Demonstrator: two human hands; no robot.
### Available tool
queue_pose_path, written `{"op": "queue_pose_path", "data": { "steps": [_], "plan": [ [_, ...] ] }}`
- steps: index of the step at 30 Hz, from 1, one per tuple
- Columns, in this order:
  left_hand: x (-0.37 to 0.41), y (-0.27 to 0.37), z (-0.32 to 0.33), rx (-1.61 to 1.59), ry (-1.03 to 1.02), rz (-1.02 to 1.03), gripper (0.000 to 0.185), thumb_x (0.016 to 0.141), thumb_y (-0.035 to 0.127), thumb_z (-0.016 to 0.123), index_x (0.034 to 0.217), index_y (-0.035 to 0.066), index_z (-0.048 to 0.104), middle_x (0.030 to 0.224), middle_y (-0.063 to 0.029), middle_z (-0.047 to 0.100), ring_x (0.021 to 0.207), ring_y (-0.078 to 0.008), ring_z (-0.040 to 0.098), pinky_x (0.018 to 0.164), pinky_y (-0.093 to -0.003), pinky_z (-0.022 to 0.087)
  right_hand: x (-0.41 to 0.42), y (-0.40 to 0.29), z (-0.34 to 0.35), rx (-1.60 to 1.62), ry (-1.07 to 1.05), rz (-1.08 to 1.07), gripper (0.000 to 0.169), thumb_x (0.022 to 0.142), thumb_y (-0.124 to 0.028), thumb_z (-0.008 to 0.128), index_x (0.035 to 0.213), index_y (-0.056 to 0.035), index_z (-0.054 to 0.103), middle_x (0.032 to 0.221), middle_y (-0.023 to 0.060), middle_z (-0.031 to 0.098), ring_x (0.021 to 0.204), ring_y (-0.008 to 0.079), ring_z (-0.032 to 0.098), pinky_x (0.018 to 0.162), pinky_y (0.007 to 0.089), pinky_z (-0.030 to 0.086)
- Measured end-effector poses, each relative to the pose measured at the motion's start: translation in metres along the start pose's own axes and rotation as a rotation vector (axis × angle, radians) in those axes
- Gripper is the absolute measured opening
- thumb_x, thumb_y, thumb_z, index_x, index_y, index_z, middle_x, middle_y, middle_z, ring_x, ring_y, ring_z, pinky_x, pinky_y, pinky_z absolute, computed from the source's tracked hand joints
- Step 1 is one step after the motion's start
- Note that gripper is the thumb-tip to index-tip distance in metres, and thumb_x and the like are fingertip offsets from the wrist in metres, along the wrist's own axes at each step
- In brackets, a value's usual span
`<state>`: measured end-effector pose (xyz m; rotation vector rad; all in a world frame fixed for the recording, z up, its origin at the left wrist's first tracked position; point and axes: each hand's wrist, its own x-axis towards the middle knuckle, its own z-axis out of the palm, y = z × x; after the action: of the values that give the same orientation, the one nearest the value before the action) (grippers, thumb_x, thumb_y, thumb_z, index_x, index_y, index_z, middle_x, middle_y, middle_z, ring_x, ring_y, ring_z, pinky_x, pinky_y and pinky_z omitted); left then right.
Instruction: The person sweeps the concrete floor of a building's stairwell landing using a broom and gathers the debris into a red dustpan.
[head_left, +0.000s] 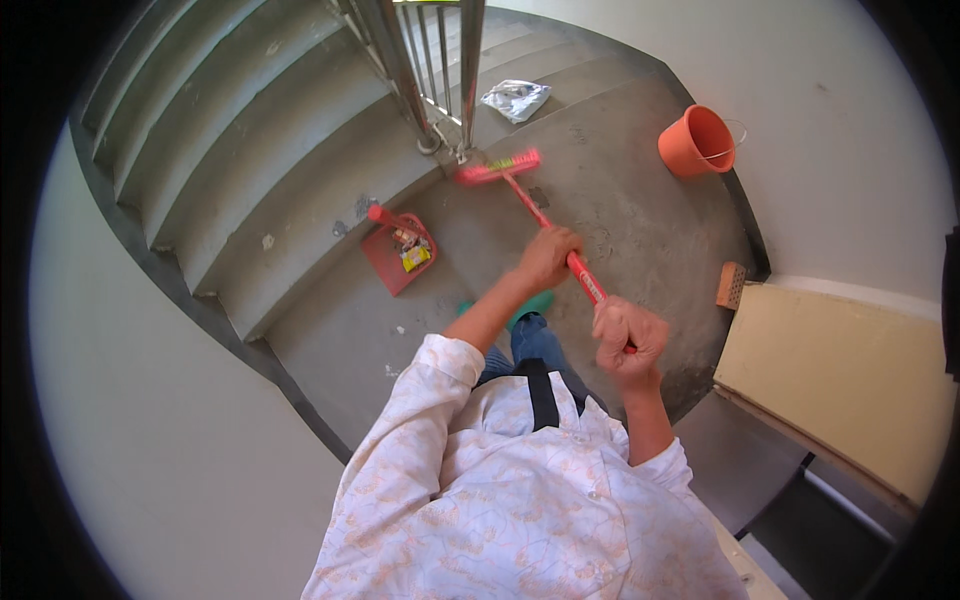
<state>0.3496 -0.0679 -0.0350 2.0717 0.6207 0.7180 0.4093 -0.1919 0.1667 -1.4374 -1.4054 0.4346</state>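
A broom with a red handle (528, 201) and a red-and-green bristled head (499, 166) reaches away from me over the concrete landing. My left hand (550, 252) grips the middle of the handle, while my right hand (631, 334) is closed around its near end. The broom head, slightly blurred, is close to the foot of the metal railing post; whether its bristles touch the floor I cannot tell. Left of the broom, a red dustpan (389, 263) lies by the lowest step, holding a yellow wrapper (415, 259) and other litter.
Curved concrete stairs (277, 142) rise at the left beside a metal railing (469, 75). A silvery plastic bag (516, 100) lies on a step beyond. An orange bucket (679, 146) and a perforated brick (730, 285) stand along the right wall, near a pale yellow board (832, 375).
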Motion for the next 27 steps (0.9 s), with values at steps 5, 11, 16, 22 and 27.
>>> {"op": "queue_pose_path", "data": {
  "steps": [5, 11, 16, 22, 27],
  "plan": [
    [-0.008, 0.049, 0.045, -0.124, -0.131, 0.049, 0.013, 0.073, 0.013, 0.070, 0.078, 0.009, 0.058, 0.079, -0.0097, 0.061, 0.077, -0.0327, 0.058, 0.068, -0.0425, 0.044, -0.007, -0.017, -0.058, -0.042, 0.118, 0.119, 0.025, 0.089, -0.002, 0.050, 0.064, -0.0010, 0.050, 0.053, 0.0064, 0.048, 0.045, 0.0154, 0.050, 0.045, 0.0292, 0.041],
    [0.009, 0.106, 0.082, -0.308, -0.644, 0.045, 0.012, 0.070, 0.005, 0.065, 0.082, 0.009, 0.062, 0.078, -0.0127, 0.065, 0.080, -0.0349, 0.063, 0.066, -0.0434, 0.047, -0.014, -0.037, -0.133, 0.166, 0.295, 0.274, 0.032, 0.089, 0.000, 0.049, 0.058, 0.0006, 0.043, 0.052, 0.0050, 0.047, 0.044, 0.0124, 0.045, 0.044, 0.0274, 0.039],
    [0.064, 0.129, 0.087, -0.115, -0.720, 0.108, 0.015, 0.067, 0.003, 0.064, 0.081, 0.010, 0.063, 0.076, -0.0123, 0.064, 0.081, -0.0338, 0.063, 0.067, -0.0436, 0.047, -0.004, -0.033, -0.165, 0.242, 0.451, 0.220, 0.029, 0.090, 0.001, 0.047, 0.061, 0.0009, 0.043, 0.053, 0.0051, 0.047, 0.046, 0.0128, 0.046, 0.045, 0.0272, 0.039],
    [0.156, 0.057, 0.110, 0.008, -0.408, 0.192, 0.010, 0.072, 0.009, 0.065, 0.080, 0.010, 0.060, 0.079, -0.0115, 0.062, 0.081, -0.0342, 0.060, 0.069, -0.0443, 0.046, 0.028, 0.076, -0.145, -0.033, 0.448, 0.021, 0.027, 0.088, 0.002, 0.052, 0.063, -0.0024, 0.042, 0.055, 0.0048, 0.044, 0.048, 0.0125, 0.042, 0.045, 0.0285, 0.036],
    [0.162, 0.019, 0.131, 0.053, -0.325, 0.158, 0.016, 0.072, 0.014, 0.070, 0.081, 0.009, 0.058, 0.084, -0.0089, 0.059, 0.084, -0.0329, 0.057, 0.070, -0.0436, 0.045, 0.020, 0.157, -0.109, -0.115, 0.497, 0.072, 0.023, 0.087, -0.004, 0.062, 0.067, -0.0022, 0.050, 0.056, 0.0124, 0.044, 0.043, 0.0211, 0.041, 0.042, 0.0316, 0.036]
  ]
}}
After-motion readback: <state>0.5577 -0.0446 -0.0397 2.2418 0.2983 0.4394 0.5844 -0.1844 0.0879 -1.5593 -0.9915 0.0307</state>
